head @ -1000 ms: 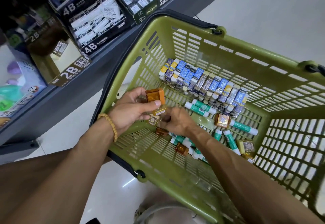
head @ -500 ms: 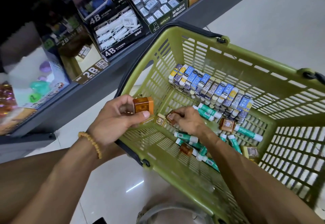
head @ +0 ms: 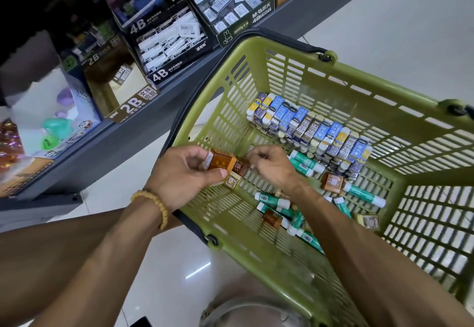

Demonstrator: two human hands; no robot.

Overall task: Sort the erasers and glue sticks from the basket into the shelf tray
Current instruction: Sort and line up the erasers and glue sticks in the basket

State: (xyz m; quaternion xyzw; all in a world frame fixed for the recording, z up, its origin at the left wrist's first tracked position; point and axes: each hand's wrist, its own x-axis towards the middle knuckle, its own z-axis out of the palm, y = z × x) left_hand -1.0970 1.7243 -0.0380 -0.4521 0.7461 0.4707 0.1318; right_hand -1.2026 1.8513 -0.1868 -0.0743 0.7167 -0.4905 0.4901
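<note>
1. Gathering: left hand (head: 184, 172) grips amber erasers (head: 221, 164) above the basket (head: 295, 52) rim at nine o'clock
2. Right hand (head: 269, 165) pinches another brown eraser (head: 242, 166) alongside
3. Next, likely carry them to the 2B tray (head: 128, 106) at ten o'clock

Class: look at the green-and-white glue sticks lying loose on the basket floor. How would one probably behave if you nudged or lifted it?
A glue stick is round and lies flat, so a nudge would likely roll it, though the slotted floor of the basket may catch it. It looks small and rigid, probably light and easy to pinch. Its glossy tube might be a little slippery.
</note>
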